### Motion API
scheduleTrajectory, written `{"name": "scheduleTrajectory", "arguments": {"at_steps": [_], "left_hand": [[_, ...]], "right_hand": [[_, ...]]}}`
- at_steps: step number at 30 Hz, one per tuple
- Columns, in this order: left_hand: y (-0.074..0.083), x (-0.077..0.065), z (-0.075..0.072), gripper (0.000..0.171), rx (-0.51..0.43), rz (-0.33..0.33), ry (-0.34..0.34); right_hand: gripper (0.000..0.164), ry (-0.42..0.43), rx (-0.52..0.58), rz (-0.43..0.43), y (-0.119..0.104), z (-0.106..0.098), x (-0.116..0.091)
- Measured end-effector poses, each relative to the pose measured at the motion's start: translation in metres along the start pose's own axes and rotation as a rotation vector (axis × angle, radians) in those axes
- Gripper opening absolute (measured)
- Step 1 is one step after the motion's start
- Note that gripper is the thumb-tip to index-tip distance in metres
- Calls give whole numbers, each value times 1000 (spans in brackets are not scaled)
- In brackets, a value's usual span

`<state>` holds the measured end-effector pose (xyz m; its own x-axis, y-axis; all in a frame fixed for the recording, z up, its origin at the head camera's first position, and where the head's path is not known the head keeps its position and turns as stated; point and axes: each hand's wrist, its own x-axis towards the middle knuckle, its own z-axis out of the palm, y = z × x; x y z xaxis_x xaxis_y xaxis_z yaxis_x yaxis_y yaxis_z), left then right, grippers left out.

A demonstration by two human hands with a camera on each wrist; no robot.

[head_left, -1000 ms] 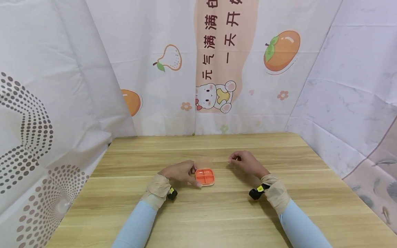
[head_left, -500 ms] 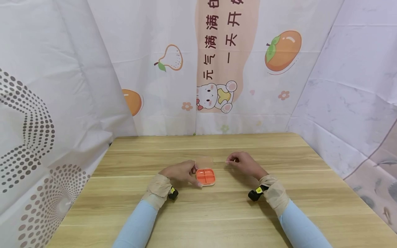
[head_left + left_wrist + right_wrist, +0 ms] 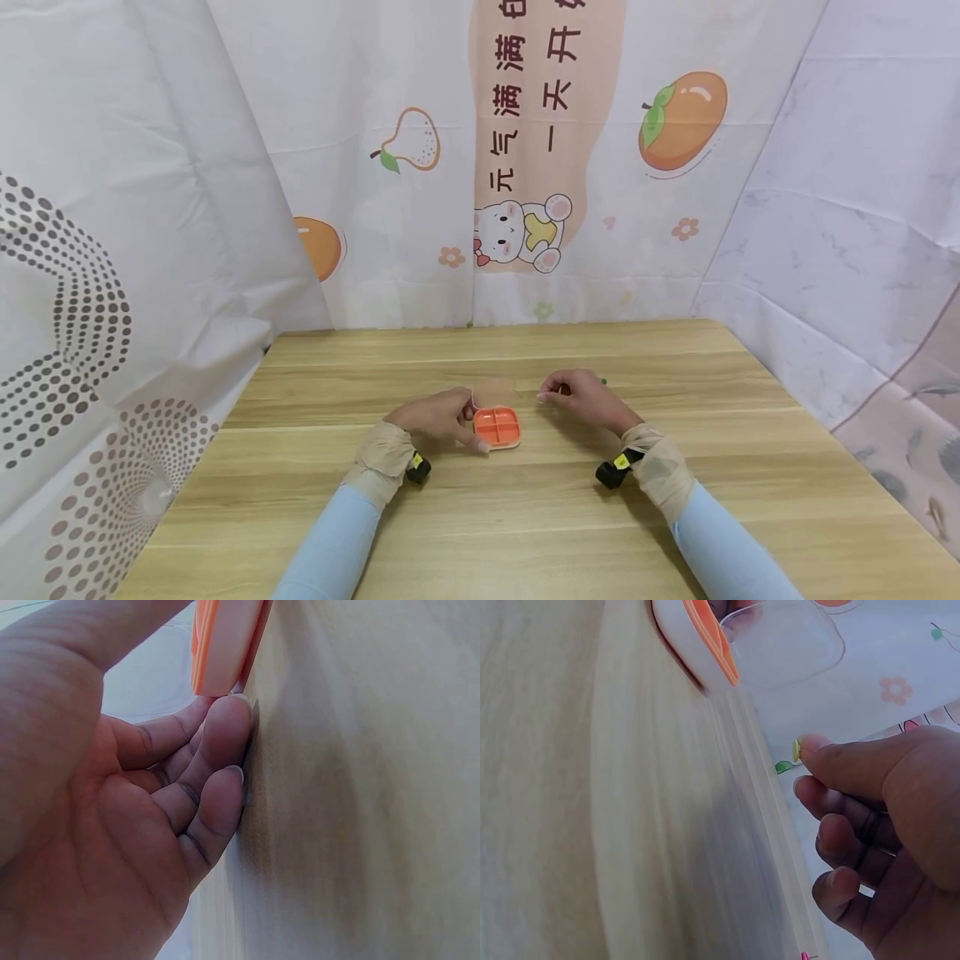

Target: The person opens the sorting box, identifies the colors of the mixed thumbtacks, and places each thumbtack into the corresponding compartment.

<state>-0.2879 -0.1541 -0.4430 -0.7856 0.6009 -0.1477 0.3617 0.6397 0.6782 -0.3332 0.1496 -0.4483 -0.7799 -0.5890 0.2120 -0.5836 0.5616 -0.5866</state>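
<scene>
A small orange four-compartment box [image 3: 497, 427] lies on the table with its clear lid [image 3: 495, 392] raised at the back. My left hand [image 3: 435, 417] grips it from the left, thumb along the near side and fingers curled at the far left corner. In the left wrist view the box's white side [image 3: 227, 649] stands above the curled fingertips [image 3: 225, 731]. My right hand [image 3: 581, 396] is just right of the box, over the table. Its thumb and forefinger pinch a tiny yellow-green piece [image 3: 796, 750], whose kind is too small to tell.
A small green bit [image 3: 603, 381] lies just behind my right hand. In the right wrist view a tiny pink piece [image 3: 805, 955] with a thin metal shaft shows at the bottom edge. A printed curtain [image 3: 420, 283] hangs behind the wooden table [image 3: 510, 533].
My right hand has drifted a little left, towards the box, uncovering the small green bit behind it. The left hand and the box have stayed in place.
</scene>
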Motion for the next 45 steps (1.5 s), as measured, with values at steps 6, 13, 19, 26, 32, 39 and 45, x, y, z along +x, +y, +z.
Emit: {"name": "scheduleTrajectory", "arguments": {"at_steps": [6, 13, 19, 26, 32, 39, 45], "left_hand": [[0, -1, 0, 64, -12, 3, 2], [-1, -1, 1, 64, -4, -4, -1], [2, -1, -1, 63, 4, -2, -3], [2, 0, -2, 62, 13, 3, -8], [1, 0, -2, 61, 12, -1, -9], [0, -1, -1, 61, -18, 3, -10], [-1, -1, -2, 62, 5, 3, -3]], "right_hand": [[10, 2, -2, -8, -5, 1, 0], [11, -2, -11, -26, -10, 2, 0], [10, 4, -14, -35, -13, 2, 1], [11, 0, -4, -45, -14, 5, 2], [9, -16, 19, -35, -19, 10, 2], [10, -15, 12, -40, -24, 13, 3], [9, -13, 14, -51, -27, 14, 4]]}}
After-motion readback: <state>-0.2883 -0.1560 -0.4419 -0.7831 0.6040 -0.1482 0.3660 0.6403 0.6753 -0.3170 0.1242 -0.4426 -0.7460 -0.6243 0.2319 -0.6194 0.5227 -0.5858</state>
